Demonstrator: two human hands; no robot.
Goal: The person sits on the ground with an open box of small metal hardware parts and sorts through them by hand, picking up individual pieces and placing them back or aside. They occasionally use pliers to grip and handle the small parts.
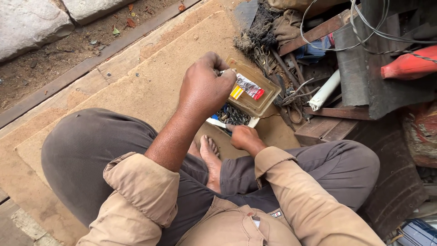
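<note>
My left hand (205, 89) is raised over a small box of dark screws (233, 115), fingers pinched on a thin metal piece at its tip. A clear plastic lid or tray (264, 105) with a red, white and yellow packet (248, 87) lies tilted just beyond the box. My right hand (243, 136) rests low at the near edge of the screw box, fingers touching it. I sit cross-legged on a board, a bare foot (210, 157) below the hands.
A heap of tools and scrap lies at the right: pliers (296, 93), a white tube (325, 90), wire loops (364, 27), a red object (409, 66), wooden slats (339, 111). Dirt and stone slabs (32, 23) border the board (136, 82) at upper left.
</note>
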